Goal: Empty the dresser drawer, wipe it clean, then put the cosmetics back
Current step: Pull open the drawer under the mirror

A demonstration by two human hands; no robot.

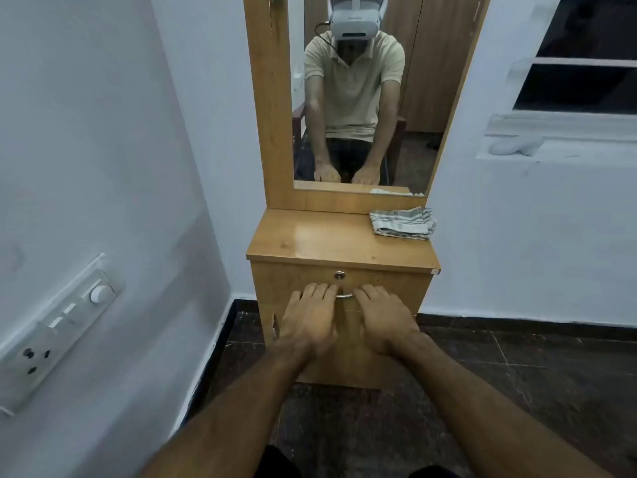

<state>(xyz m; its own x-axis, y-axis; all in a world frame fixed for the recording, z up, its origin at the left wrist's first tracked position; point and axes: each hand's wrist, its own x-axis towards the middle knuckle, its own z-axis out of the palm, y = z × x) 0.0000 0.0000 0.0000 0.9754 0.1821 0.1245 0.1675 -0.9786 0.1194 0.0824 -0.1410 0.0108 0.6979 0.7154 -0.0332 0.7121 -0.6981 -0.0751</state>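
**Observer:** Both your hands are out in front, palms down, side by side at the drawer front (379, 288) of the dresser (339, 243). Left hand (310, 322) sits just left of the metal pull handle (344, 295); right hand (386, 322) sits just right of it.

**Operator:** Fingers?

**Observer:** Straight to lightly bent on both hands, fingertips pointing at the drawer front. Inner fingertips of each hand lie at either end of the handle. Whether they hook it or only rest beside it, I cannot tell from this angle. Neither hand pinches anything.

**Operator:** Drawer itself?

**Observer:** Closed, flush under the dresser top. A round keyhole lock (340, 275) sits directly above the handle, between and just beyond your fingertips. Drawer contents are hidden.

**Operator:** Anything for wiping?

**Observer:** A folded striped cloth (402, 223) lies on the dresser top at the back right corner, against the mirror (362, 98) frame, well apart from both hands and nearer your right.

**Operator:** Surroundings?

**Observer:** The mirror shows you seated, wearing a headset, arms extended down. A switch panel (58, 336) is on the left wall; a window (586, 53) is at upper right. Dark tiled floor below.
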